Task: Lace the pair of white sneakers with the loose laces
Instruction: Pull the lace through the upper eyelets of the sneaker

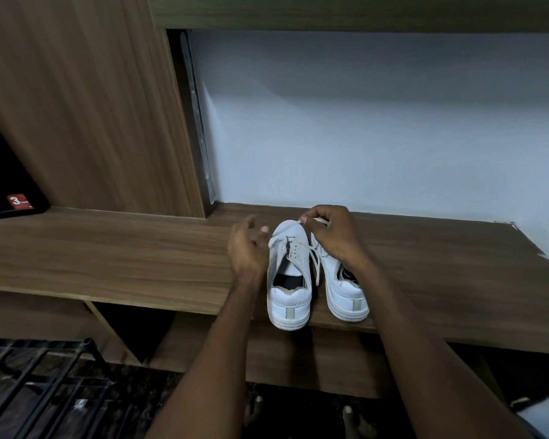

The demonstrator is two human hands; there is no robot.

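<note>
A person's right hand (332, 236) pinches a flat white lace (313, 258) above two smooth white sneakers (290, 280) standing heels-out at the edge of a wood-grain shelf (108, 258); the left hand (248, 248), blurred, hovers loosely spread beside them.

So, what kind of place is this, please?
Probably a room in a home, at a built-in wooden wall unit. A wooden counter carries the white sneakers, a shelf runs above, and a black wire rack stands on the dark floor.
</note>
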